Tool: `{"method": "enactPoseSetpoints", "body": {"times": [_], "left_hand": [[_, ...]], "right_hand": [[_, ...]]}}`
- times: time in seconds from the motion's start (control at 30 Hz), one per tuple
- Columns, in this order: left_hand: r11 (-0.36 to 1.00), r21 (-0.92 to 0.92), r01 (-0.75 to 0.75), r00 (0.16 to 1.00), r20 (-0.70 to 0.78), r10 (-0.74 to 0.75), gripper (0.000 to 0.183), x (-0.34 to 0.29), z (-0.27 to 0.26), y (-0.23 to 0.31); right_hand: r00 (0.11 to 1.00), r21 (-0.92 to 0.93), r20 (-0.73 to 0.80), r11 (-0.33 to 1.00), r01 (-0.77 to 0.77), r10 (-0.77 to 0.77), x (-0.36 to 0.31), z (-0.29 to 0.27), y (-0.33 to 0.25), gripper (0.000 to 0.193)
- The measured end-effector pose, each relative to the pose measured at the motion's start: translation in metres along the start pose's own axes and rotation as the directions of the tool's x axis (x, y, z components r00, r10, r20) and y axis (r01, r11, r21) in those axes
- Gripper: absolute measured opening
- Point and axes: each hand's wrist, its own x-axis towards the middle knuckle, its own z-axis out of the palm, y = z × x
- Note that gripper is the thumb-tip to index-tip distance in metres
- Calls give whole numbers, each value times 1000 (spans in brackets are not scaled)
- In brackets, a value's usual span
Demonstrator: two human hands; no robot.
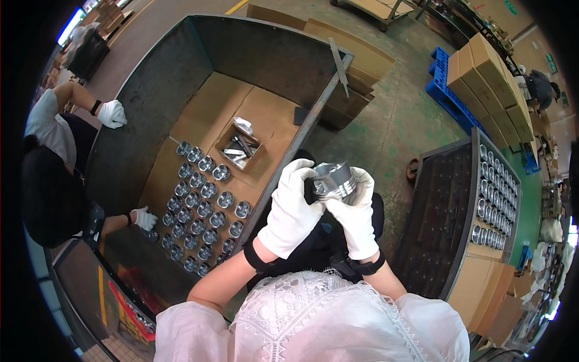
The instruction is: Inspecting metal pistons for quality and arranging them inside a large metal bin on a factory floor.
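A metal piston (335, 180), dark on its side with bright ring grooves, is held up in front of my body between both gloved hands. My left hand (294, 202) wraps its left side, thumb along the lower edge. On the right side my right hand (356, 211) grips it, thumb underneath. Both hands wear white gloves. To the left, several similar pistons (205, 209) stand in rows on the cardboard-lined floor of a large metal bin (145, 78). Among them sits a small wooden box (256, 158) with tools and a white cloth.
Across the bin a co-worker's gloved hand (145, 218) is at the pistons; the other gloved hand (112, 114) rests on the rim. At right, a dark rack (434, 199) adjoins a tray of pistons (496, 199). Behind stand stacked cartons (482, 78) and a blue pallet (449, 96).
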Motion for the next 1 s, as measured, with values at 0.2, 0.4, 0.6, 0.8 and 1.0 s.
{"method": "enactPoseSetpoints", "body": {"times": [0.2,0.4,0.6,0.8,1.0], "left_hand": [[999,-37,10,1000,23,-9,49,-7,10,-13],[1000,3,20,998,57,-20,42,-7,9,-14],[995,71,72,996,54,-75,38,-12,8,-19],[939,-160,303,952,104,-290,36,-7,-10,9],[993,40,111,994,-28,-110,62,2,-5,34]], "right_hand": [[984,-393,-71,912,121,-161,-10,14,-5,73],[921,-620,-11,725,300,-391,-9,18,-6,70],[987,-280,-113,957,81,-116,-11,22,-6,72],[884,619,376,634,-464,279,-5,10,-18,43],[929,159,345,967,-201,136,-5,-1,5,34]]}}
